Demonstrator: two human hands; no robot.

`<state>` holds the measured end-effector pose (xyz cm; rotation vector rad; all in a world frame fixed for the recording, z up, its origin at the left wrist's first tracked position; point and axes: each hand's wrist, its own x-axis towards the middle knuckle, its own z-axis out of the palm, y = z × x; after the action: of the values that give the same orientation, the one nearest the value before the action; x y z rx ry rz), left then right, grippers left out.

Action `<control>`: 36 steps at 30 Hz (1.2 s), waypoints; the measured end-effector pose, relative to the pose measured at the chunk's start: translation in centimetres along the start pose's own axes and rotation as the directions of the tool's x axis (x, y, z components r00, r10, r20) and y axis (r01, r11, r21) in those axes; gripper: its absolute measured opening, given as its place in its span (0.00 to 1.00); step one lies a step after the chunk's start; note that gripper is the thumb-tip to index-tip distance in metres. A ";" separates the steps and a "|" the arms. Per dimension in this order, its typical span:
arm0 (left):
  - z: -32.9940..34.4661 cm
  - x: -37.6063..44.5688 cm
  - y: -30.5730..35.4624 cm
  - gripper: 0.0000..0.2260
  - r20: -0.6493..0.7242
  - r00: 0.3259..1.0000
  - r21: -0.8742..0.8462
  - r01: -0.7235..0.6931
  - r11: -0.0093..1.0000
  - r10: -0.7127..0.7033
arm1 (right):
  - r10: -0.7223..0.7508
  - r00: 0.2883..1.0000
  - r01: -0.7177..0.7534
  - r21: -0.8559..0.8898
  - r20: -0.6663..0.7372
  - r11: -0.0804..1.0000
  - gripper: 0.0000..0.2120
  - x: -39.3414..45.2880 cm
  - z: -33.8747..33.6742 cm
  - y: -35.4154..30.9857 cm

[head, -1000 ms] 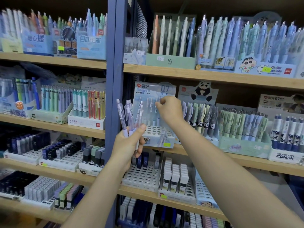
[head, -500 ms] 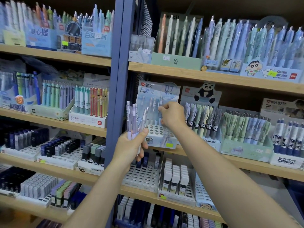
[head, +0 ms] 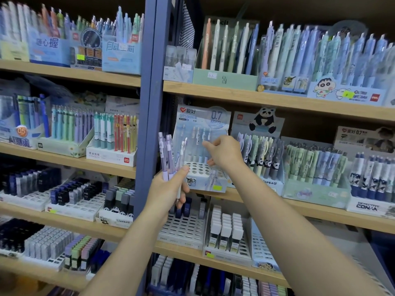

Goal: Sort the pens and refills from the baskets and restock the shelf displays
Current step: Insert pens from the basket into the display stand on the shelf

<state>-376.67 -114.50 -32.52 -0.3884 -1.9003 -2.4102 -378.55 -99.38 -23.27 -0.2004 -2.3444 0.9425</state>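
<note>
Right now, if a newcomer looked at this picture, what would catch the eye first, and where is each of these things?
First, the two bare arms reaching in from below: the left hand grips a bunch of lilac pens at the centre, beside the blue shelf post. Just right of it, the right hand reaches into the half-empty 0.7 mm display box on the middle shelf.

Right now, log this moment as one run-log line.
left hand: holds pen bunch | right hand: reaching at 0.7 mm pen display | display slots: mostly empty | step: restocking
</note>
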 end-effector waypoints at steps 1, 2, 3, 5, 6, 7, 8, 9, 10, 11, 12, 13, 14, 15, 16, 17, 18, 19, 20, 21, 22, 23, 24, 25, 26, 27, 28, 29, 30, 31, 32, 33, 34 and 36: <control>0.1 0.0 0.0 0.19 -0.001 1.000 -0.009 -0.002 1.000 0.002 | -0.016 1.000 0.016 0.013 -0.026 1.000 0.17 0.0 0.0 0.3; 0.2 -0.1 0.0 0.19 -0.001 1.000 -0.013 -0.004 1.000 0.004 | -0.036 0.998 0.037 0.013 -0.057 0.999 0.17 -0.1 -0.1 0.6; 0.3 -0.1 0.0 0.19 -0.001 1.000 -0.014 -0.007 1.000 0.007 | -0.068 0.993 0.067 -0.016 -0.095 0.998 0.15 -0.1 -0.2 0.8; 0.4 -0.2 0.0 0.19 0.001 1.000 -0.016 -0.009 1.000 0.009 | -0.159 0.970 0.135 -0.135 -0.183 0.982 0.11 0.1 -0.5 0.9; 0.5 -0.3 0.0 0.19 0.003 1.000 -0.020 -0.010 1.000 0.010 | -0.198 0.954 0.156 -0.189 -0.226 0.970 0.09 0.1 -0.6 0.9; 0.5 -0.3 0.0 0.18 0.005 1.000 -0.025 -0.010 1.000 0.010 | -0.228 0.937 0.170 -0.223 -0.265 0.960 0.09 0.2 -0.6 0.9; 0.5 -0.3 -0.1 0.17 0.006 1.000 -0.029 -0.010 1.000 0.010 | -0.245 0.923 0.177 -0.240 -0.296 0.955 0.09 0.3 -0.5 1.0; 0.6 -0.3 -0.1 0.17 0.006 1.000 -0.033 -0.010 0.999 0.011 | -0.256 0.912 0.181 -0.247 -0.319 0.952 0.10 0.4 -0.3 1.3; 0.6 -0.2 -0.1 0.17 0.006 1.000 -0.037 -0.010 0.999 0.010 | -0.271 0.903 0.190 -0.259 -0.332 0.947 0.11 0.3 0.0 1.5; 0.6 -0.2 -0.1 0.17 0.006 1.000 -0.041 -0.009 0.999 0.009 | -0.292 0.896 0.203 -0.276 -0.335 0.940 0.11 0.3 0.3 1.8; 0.6 -0.2 -0.1 0.17 0.006 1.000 -0.045 -0.008 0.999 0.008 | -0.311 0.893 0.214 -0.301 -0.326 0.929 0.12 0.2 0.5 2.0; 0.7 -0.2 0.0 0.17 0.007 1.000 -0.051 -0.009 0.999 0.009 | -0.326 0.892 0.217 -0.335 -0.312 0.917 0.13 0.2 0.8 2.1; 0.7 -0.3 0.0 0.16 0.009 1.000 -0.055 -0.012 0.998 0.012 | -0.335 0.892 0.211 -0.376 -0.304 0.902 0.14 0.3 1.0 2.3; 0.6 -0.3 0.0 0.16 0.013 1.000 -0.058 -0.015 0.998 0.016 | -0.344 0.888 0.201 -0.414 -0.305 0.888 0.15 0.4 1.1 2.3; 0.5 -0.3 0.0 0.16 0.017 1.000 -0.061 -0.018 0.998 0.019 | -0.349 0.884 0.190 -0.443 -0.311 0.876 0.16 0.4 1.2 2.3; 0.4 -0.2 -0.1 0.16 0.020 1.000 -0.063 -0.020 0.998 0.021 | -0.352 0.881 0.182 -0.460 -0.315 0.869 0.17 0.5 1.2 2.2; 0.3 -0.2 -0.1 0.16 0.019 1.000 -0.064 -0.020 0.998 0.022 | -0.355 0.881 0.180 -0.472 -0.312 0.863 0.17 0.5 1.3 2.0; 0.1 -0.1 -0.1 0.16 0.018 1.000 -0.066 -0.019 0.998 0.021 | -0.360 0.883 0.186 -0.482 -0.301 0.857 0.17 0.5 1.4 1.9; 0.0 0.0 -0.2 0.17 0.018 1.000 -0.073 -0.018 0.997 0.019 | -0.364 0.887 0.194 -0.485 -0.285 0.853 0.18 0.4 1.6 1.7; -0.2 0.0 -0.2 0.17 0.019 1.000 -0.084 -0.017 0.996 0.019 | -0.364 0.891 0.202 -0.482 -0.271 0.853 0.18 0.3 1.8 1.5; -0.3 0.1 -0.2 0.17 0.019 1.000 -0.094 -0.018 0.995 0.020 | -0.359 0.896 0.206 -0.471 -0.261 0.858 0.18 0.1 1.9 1.4; -0.5 0.1 -0.3 0.17 0.017 1.000 -0.100 -0.021 0.995 0.023 | -0.352 0.900 0.209 -0.455 -0.257 0.866 0.18 -0.1 2.1 1.3; -0.6 0.1 -0.3 0.16 0.011 1.000 -0.101 -0.025 0.995 0.026 | -0.344 0.903 0.211 -0.432 -0.256 0.877 0.18 -0.2 2.1 1.2; -0.7 0.1 -0.4 0.16 0.005 1.000 -0.097 -0.028 0.995 0.028 | -0.334 0.908 0.216 -0.400 -0.253 0.891 0.18 -0.4 2.1 1.2; -0.8 0.1 -0.4 0.15 -0.003 1.000 -0.090 -0.029 0.996 0.029 | -0.322 0.916 0.226 -0.353 -0.241 0.908 0.18 -0.5 2.1 1.1; -1.0 0.1 -0.5 0.16 -0.010 0.999 -0.081 -0.031 0.996 0.030 | -0.309 0.926 0.240 -0.290 -0.219 0.926 0.19 -0.6 2.1 1.0; -1.1 0.2 -0.6 0.16 -0.019 0.999 -0.076 -0.032 0.997 0.031 | -0.298 0.935 0.253 -0.227 -0.191 0.940 0.19 -0.8 2.2 0.9; -1.2 0.2 -0.7 0.17 -0.026 0.999 -0.074 -0.033 0.997 0.031 | -0.289 0.943 0.260 -0.179 -0.165 0.949 0.19 -0.9 2.3 0.9; -1.3 0.2 -0.7 0.17 -0.028 0.999 -0.073 -0.034 0.997 0.032 | -0.283 0.947 0.262 -0.148 -0.150 0.954 0.19 -1.1 2.5 0.8; -1.3 0.2 -0.7 0.17 -0.027 0.999 -0.071 -0.033 0.997 0.031 | -0.277 0.949 0.260 -0.122 -0.152 0.958 0.20 -1.2 2.6 0.9; -1.3 0.1 -0.6 0.18 -0.025 0.999 -0.066 -0.033 0.997 0.031 | -0.267 0.951 0.254 -0.099 -0.157 0.962 0.20 -1.1 2.8 0.9; -1.3 0.0 -0.6 0.18 -0.022 0.999 -0.061 -0.031 0.998 0.030 | -0.252 0.956 0.242 -0.077 -0.154 0.967 0.20 -1.0 2.9 0.9; -1.3 0.0 -0.6 0.19 -0.021 0.999 -0.056 -0.030 0.998 0.029 | -0.232 0.963 0.225 -0.062 -0.139 0.972 0.20 -0.7 3.0 0.8; -1.3 -0.1 -0.5 0.20 -0.022 0.999 -0.054 -0.023 0.998 0.022 | -0.191 0.977 0.188 -0.037 -0.095 0.981 0.18 0.0 3.4 0.5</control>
<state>-376.93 -115.66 -33.33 -0.3828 -1.8150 -2.4453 -380.55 -100.94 -25.56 -0.0320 -2.2415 0.7894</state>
